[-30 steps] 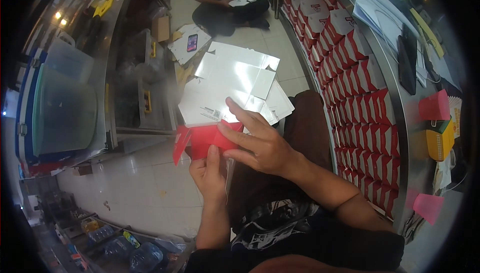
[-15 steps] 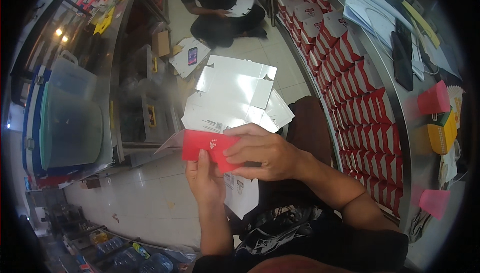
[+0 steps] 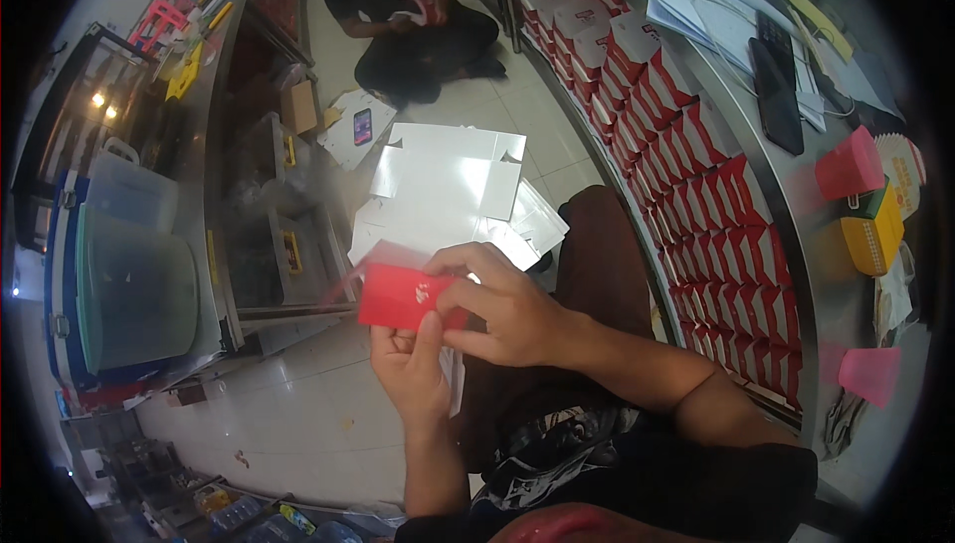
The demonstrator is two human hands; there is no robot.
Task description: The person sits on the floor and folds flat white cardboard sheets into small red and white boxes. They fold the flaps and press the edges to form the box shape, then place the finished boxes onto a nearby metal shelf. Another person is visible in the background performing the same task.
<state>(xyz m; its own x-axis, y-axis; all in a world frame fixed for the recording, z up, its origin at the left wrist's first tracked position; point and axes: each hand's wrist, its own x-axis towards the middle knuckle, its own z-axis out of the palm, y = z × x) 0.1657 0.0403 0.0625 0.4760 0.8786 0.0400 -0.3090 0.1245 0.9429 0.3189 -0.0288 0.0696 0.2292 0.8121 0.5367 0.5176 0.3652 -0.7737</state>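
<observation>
The right hand (image 3: 505,306) partly hides the red carton (image 3: 391,296), its flap (image 3: 394,253) blurred.

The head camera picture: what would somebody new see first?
Probably the bright red cardboard, held near the middle by the left hand and right hand. Next, the red-and-white boxes stacked in rows along the right side, and the shiny white sheets just beyond the hands.

My bare left hand (image 3: 410,369) is set in a pinch grip, its thumb (image 3: 428,339) pointing up and its fingers (image 3: 392,340) curled to the left of it, while my bare left forearm (image 3: 437,458) rises almost vertically from the lower edge. My bare right hand (image 3: 507,309) shows its back, digits bent and directed left, closed near the left thumb. My bare right forearm (image 3: 637,362) slants up and leftward from a bent elbow.
</observation>
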